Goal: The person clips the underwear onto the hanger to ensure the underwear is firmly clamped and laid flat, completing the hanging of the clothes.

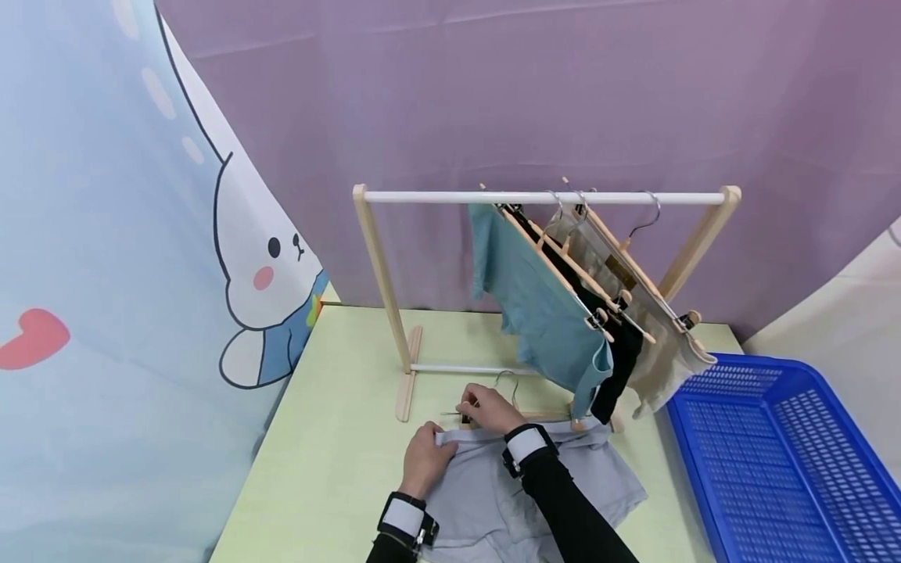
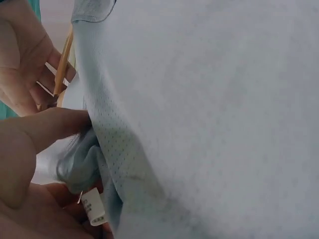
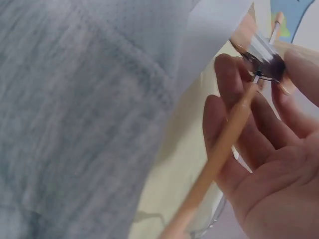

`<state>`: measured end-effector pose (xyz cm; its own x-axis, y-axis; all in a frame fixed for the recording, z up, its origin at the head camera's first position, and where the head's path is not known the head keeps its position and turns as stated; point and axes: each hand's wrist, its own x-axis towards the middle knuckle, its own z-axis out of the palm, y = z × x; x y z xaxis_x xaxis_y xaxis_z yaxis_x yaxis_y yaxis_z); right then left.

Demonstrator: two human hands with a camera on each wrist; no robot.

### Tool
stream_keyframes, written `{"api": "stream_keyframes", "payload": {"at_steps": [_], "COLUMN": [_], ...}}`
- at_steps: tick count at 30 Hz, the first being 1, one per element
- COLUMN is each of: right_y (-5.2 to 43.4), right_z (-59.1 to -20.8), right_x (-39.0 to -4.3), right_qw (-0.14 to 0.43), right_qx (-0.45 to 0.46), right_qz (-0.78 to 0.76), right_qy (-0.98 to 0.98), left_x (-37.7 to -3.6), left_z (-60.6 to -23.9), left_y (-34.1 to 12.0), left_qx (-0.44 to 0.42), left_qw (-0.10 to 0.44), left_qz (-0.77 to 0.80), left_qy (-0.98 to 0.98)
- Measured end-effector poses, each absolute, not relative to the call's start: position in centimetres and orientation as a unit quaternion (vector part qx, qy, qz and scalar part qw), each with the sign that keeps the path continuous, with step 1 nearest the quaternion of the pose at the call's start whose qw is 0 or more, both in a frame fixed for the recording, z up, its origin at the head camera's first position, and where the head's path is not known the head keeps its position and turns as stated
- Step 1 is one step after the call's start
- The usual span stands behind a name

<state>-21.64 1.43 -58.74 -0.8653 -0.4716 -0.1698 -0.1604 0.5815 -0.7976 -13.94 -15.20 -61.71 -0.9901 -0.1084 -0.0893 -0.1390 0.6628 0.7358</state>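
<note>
Pale grey shorts (image 1: 486, 489) lie on the table with the waistband toward the rack. My left hand (image 1: 426, 460) pinches the waistband at its left corner, thumb on the outside, and a white care label (image 2: 93, 206) shows by the fingers in the left wrist view. Just beyond it, my right hand (image 1: 489, 408) grips the metal clip (image 3: 271, 67) at one end of a wooden clip hanger (image 3: 212, 167). The hanger's bar runs along the waistband, its far end partly hidden behind the hanging blue garment.
A wooden rack with a white rail (image 1: 436, 197) stands behind the hands. From it hang a blue garment (image 1: 542, 305), a black garment (image 1: 622, 352) and beige shorts (image 1: 662, 344) on clip hangers. A blue plastic basket (image 1: 760, 453) sits at the right.
</note>
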Motion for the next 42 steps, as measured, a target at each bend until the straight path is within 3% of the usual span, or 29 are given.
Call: {"api": "stream_keyframes", "payload": {"at_steps": [12,21,30,42], "right_y": [2.2,2.6,2.1,2.2], "right_z": [-57.5,-57.6,-58.3,-58.6], "right_x": [-22.1,-21.6,-20.8,-21.1], "right_qw": [0.211,0.147,0.082,0.075], "right_qx": [-0.223,-0.225,-0.179,-0.149], "right_qz": [-0.437,-0.473,-0.506,-0.532], "right_qy": [0.846,0.839,0.84,0.83], "left_x": [-13.9,-14.2,-14.3,-14.2], "left_z": [-62.2,-62.5,-62.5,-62.1], "left_y": [-15.1,-15.3,-15.1,-14.3], "left_qx": [-0.008,-0.053,-0.068,-0.074], "left_qw": [0.0,0.04,0.015,-0.003], "left_qz": [0.442,0.494,0.524,0.543], "left_qy": [0.897,0.867,0.849,0.836]}}
